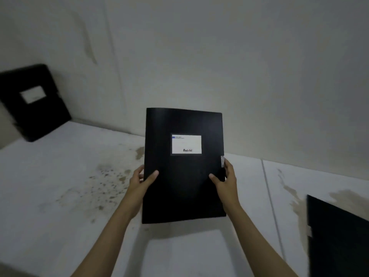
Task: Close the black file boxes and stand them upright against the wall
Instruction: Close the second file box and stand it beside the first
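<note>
Here, in the head view, the left hand and right hand clamp opposite edges of a closed black file box, thumbs on its cover, probably for carrying upright toward the wall just beyond. Another box leans far left.

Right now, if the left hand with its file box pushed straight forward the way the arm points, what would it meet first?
Probably the wall. The left hand and right hand hold the black file box up facing it, with nothing visible between, though depth is unclear.
</note>
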